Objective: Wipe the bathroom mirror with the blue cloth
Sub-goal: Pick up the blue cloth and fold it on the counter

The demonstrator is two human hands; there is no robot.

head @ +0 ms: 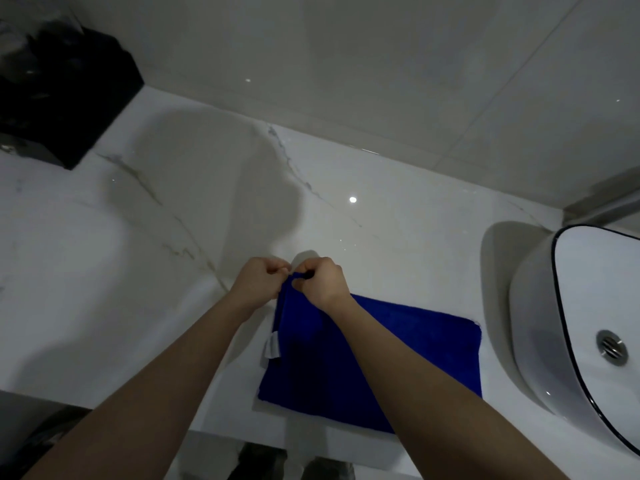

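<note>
– Cloth (398, 358) first: where does it lie in the head view?
– Blue, and spread flat on the white marble counter (138, 254), near the front edge and just left of the sink (588, 289). Its far left corner is lifted off the stone, and a small white tag (272, 349) hangs from the left edge.

– What lifts that corner?
– Both hands. The left hand (258, 280) and the right hand (322, 282) meet there, knuckles nearly touching. The fingers of each are curled in, and each pinches the raised corner between thumb and fingers.

– And the arms?
– Bare, reaching in from the bottom of the picture. The right forearm crosses over the cloth and hides part of it; the left forearm runs beside the left edge.

– What else is on the counter?
– A white bowl sink with a thin dark rim stands at the right, and a metal drain (611, 347) shows in its bottom. At the far left corner sits a dark blocky thing (62, 91), too blurred to name. Pale glossy wall tiles (381, 64) rise behind the counter.
</note>
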